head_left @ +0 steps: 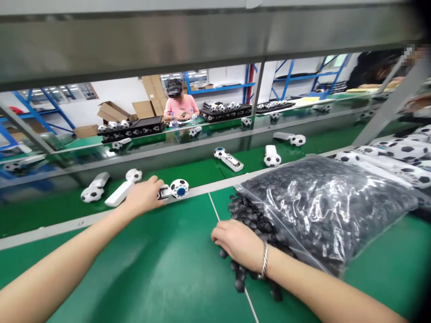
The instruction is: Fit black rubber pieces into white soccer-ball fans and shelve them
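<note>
My left hand (144, 196) is closed around the handle of a white device with a soccer-ball head (179, 189), over the rail at the belt's near edge. A blue round disc shows on the head; the fingers hide much of the handle. My right hand (237, 242), wearing a bracelet, rests with curled fingers at a pile of small black pieces (251, 215). Whatever its fingertips hold is hidden. The pile spills from the mouth of a clear plastic bag (330, 206) full of the same pieces.
Similar soccer-ball devices (94, 187) lie along the green belt (202, 172) beyond the rail. More soccer-ball parts (404, 150) are heaped at the right. Across the belt, a person in a pink top (182, 106) sits among black trays (225, 113). A metal beam (202, 40) spans overhead.
</note>
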`<state>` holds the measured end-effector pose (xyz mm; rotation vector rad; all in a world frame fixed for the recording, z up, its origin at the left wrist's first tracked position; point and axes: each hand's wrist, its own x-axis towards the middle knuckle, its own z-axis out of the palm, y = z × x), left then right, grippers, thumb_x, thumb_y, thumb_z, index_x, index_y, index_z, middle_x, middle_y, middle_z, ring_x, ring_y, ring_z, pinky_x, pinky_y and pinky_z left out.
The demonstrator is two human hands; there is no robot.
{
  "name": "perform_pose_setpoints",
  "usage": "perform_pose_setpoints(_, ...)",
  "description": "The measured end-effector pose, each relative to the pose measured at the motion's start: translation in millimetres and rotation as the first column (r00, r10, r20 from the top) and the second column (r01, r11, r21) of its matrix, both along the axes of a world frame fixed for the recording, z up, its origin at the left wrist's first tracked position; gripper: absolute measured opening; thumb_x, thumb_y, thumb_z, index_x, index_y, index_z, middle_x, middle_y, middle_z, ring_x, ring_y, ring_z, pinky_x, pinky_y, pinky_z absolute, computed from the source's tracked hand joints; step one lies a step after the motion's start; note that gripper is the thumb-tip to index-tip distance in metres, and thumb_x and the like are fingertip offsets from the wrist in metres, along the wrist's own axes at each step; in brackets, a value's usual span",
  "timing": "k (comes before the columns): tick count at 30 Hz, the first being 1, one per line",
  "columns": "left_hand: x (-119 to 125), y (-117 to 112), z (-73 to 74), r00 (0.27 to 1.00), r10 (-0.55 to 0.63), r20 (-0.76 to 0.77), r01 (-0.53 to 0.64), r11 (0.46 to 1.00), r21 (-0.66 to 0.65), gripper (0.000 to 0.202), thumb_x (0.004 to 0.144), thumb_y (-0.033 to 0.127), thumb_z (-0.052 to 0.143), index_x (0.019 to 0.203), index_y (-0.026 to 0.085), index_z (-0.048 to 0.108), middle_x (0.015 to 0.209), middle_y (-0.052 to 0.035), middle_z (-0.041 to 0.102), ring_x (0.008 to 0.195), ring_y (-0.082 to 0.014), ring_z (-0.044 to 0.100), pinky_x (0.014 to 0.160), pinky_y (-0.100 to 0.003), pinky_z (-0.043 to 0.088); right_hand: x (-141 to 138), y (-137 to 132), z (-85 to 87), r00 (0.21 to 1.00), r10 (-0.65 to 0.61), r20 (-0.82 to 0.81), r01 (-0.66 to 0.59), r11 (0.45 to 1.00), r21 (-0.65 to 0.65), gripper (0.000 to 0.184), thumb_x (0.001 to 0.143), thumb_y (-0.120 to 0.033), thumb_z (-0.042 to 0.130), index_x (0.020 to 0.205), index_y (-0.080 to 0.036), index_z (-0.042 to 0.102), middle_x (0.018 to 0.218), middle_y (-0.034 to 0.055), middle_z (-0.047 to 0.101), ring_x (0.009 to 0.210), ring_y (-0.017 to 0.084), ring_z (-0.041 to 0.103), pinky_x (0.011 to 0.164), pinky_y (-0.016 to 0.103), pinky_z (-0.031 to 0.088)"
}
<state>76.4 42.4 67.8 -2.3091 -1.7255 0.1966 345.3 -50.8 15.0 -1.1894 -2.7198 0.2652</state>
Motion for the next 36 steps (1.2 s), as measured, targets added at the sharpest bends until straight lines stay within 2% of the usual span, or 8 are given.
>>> perform_pose_setpoints(5,15.3,-83.2,-13.8,0.999,0.047,0.018,-0.045,0.995,-0.093,0.038,0.067,0.037,0.062,0.096,0.016,0.051,0.096,-0.0125,0.056,0.087,-0.0331,0.056,0.073,-0.040,0.040,-1.8,1.4,-9.5,0.997,0.068,0.030,-0.069,0.996,0.057,0.011,0.083,-0.020,0.049,0.081,-0.018,0.060,0.079,0.0028,0.058,0.074,0.014,0.051,0.064,0.025,0.034)
perform_pose_setpoints(9,14.3,-114.3,-16.9,0.987,0.088,0.134,-0.047,0.959,-0.280,0.033,0.068,0.040,0.059,0.095,0.022,0.052,0.090,-0.0041,0.059,0.079,-0.0242,0.058,0.062,-0.030,0.041,-2.8,0.8,-12.9,0.997,0.081,-0.011,-0.081,0.996,0.022,0.016,0.082,-0.014,0.047,0.087,-0.019,0.061,0.079,0.0034,0.058,0.075,0.014,0.051,0.064,0.024,0.035)
perform_pose_setpoints(12,16.0,-128.5,-17.9,0.971,0.032,0.235,0.035,0.961,-0.276,0.035,0.068,0.033,0.058,0.102,0.023,0.052,0.096,-0.0049,0.056,0.088,-0.0242,0.055,0.067,-0.030,0.041,-2.1,0.9,-11.3,0.993,0.000,-0.120,-0.008,0.998,-0.066,0.013,0.082,-0.015,0.047,0.087,-0.018,0.058,0.073,0.0013,0.059,0.070,0.013,0.052,0.062,0.023,0.036)
perform_pose_setpoints(16,28.8,-143.0,-23.2,0.918,0.015,0.397,0.116,0.946,-0.304,0.068,0.064,0.041,0.063,0.125,0.023,0.040,0.109,-0.0090,0.052,0.098,-0.0291,0.051,0.079,-0.035,0.040,0.1,2.1,-5.6,0.954,-0.062,-0.294,0.030,0.993,-0.114,0.008,0.080,-0.017,0.051,0.076,-0.018,0.058,0.074,0.0008,0.061,0.069,0.012,0.054,0.065,0.024,0.039)
perform_pose_setpoints(21,43.6,-151.1,-34.5,0.854,0.130,0.504,0.053,0.941,-0.333,0.062,0.069,0.037,0.056,0.127,0.021,0.039,0.111,-0.0094,0.055,0.097,-0.0306,0.053,0.079,-0.037,0.040,-0.7,-3.5,4.0,0.847,-0.122,-0.518,0.020,0.980,-0.199,0.007,0.078,-0.022,0.056,0.076,-0.018,0.061,0.077,-0.0001,0.063,0.071,0.012,0.056,0.067,0.023,0.043)
perform_pose_setpoints(25,47.6,-149.2,-42.3,0.799,0.124,0.588,0.057,0.958,-0.280,0.073,0.067,0.036,0.058,0.133,0.021,0.030,0.119,-0.0086,0.049,0.104,-0.0278,0.049,0.083,-0.034,0.040,-7.4,-14.5,6.0,0.813,0.042,-0.580,-0.177,0.968,-0.178,0.010,0.080,-0.020,0.055,0.083,-0.018,0.064,0.082,0.0008,0.064,0.077,0.011,0.057,0.074,0.023,0.045)
perform_pose_setpoints(29,50.8,-145.5,-47.9,0.723,0.104,0.683,0.107,0.960,-0.259,0.074,0.064,0.042,0.064,0.129,0.019,0.038,0.117,-0.0089,0.050,0.103,-0.0266,0.050,0.086,-0.034,0.040,-16.1,-22.3,0.2,0.806,0.201,-0.556,-0.278,0.959,-0.057,0.012,0.081,-0.018,0.054,0.085,-0.019,0.066,0.084,0.0020,0.063,0.082,0.012,0.056,0.076,0.025,0.043)
perform_pose_setpoints(36,57.4,-149.6,-48.1,0.719,0.082,0.690,0.099,0.971,-0.219,0.074,0.062,0.057,0.063,0.124,0.023,0.043,0.111,-0.0059,0.054,0.097,-0.0253,0.054,0.080,-0.035,0.043,-22.5,-26.2,-5.3,0.804,0.170,-0.570,-0.261,0.962,-0.081,0.005,0.076,-0.019,0.062,0.071,-0.019,0.062,0.073,0.0005,0.061,0.075,0.013,0.055,0.069,0.027,0.042)
